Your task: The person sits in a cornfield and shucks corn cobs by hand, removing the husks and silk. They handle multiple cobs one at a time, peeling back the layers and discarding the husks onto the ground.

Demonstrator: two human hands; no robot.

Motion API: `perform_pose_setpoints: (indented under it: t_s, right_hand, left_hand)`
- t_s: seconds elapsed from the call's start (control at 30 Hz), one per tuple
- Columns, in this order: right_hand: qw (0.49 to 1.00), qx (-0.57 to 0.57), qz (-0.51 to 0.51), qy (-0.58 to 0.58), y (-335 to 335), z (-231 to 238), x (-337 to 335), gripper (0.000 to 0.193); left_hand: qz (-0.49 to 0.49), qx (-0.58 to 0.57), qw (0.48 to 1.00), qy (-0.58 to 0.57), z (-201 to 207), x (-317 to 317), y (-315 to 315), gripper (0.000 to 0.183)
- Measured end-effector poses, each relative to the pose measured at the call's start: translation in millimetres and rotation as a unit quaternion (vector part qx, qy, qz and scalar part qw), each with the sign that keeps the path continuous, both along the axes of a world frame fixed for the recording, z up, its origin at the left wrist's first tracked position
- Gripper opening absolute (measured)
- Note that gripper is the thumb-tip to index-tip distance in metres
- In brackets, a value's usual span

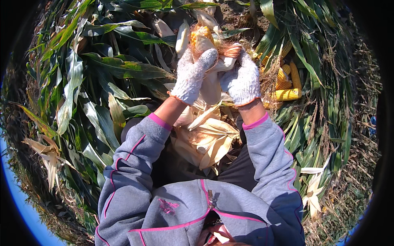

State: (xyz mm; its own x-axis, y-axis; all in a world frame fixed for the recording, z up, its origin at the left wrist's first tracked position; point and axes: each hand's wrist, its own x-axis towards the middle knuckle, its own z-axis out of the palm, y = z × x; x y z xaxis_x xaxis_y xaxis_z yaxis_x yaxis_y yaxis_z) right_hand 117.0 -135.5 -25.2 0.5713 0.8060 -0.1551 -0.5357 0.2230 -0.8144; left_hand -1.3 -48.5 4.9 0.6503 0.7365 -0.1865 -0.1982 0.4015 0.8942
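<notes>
Half-Bared Ear of corn (202,33) Shows Its Gold in the Field

Yellow kernels show at the upper part of the ear, held up in front of the person's lap, with pale husk (210,84) and tangled reddish silk (230,50) hanging about it. The left hand (192,76), in a white knitted glove, is curled closed round the lower part of the ear, its thumb laid across the front. The right hand (242,80), gloved alike, appears closed on a bunch of the husk and silk just beside the ear; its fingers' far side is hidden.

By the look of it, this is the stripping stage, with the covering partly off and some wrapping left around the kernels. The next move calls for a steady hold on the left and a firm downward pull by the right, to free the remaining husk from the base.

Below the hands, between the person's legs, lies a heap of dry, straw-coloured husks (210,139). To the right, a cluster of bare yellow cobs (287,94) sits among the stalks. Long green corn leaves (123,67) spread along the left, and a dry, splayed husk wrapper (48,155) lies farther out.
</notes>
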Motion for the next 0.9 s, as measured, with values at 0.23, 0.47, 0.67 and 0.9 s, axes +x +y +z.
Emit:
perform_pose_setpoints:
  t_s: [0.23, 0.47, 0.67, 0.9]
  right_hand:
    - [0.978, -0.107, 0.027, 0.179, 1, 52, -17, 0.039]
    - [0.788, -0.026, 0.101, -0.607, -22, 40, -21, 0.033]
    - [0.720, 0.101, 0.231, -0.647, -29, 54, -29, 0.026]
    - [0.681, 0.177, 0.381, -0.599, -59, 3, -47, 0.032]
  left_hand:
    - [0.042, -0.030, 0.999, 0.003, -12, -4, 23, 0.039]
    - [0.085, -0.138, 0.987, -0.003, 18, -14, 44, 0.048]
    - [0.139, -0.120, 0.983, 0.006, 17, -30, 71, 0.052]
    - [0.208, -0.046, 0.977, 0.005, 8, -53, 118, 0.055]
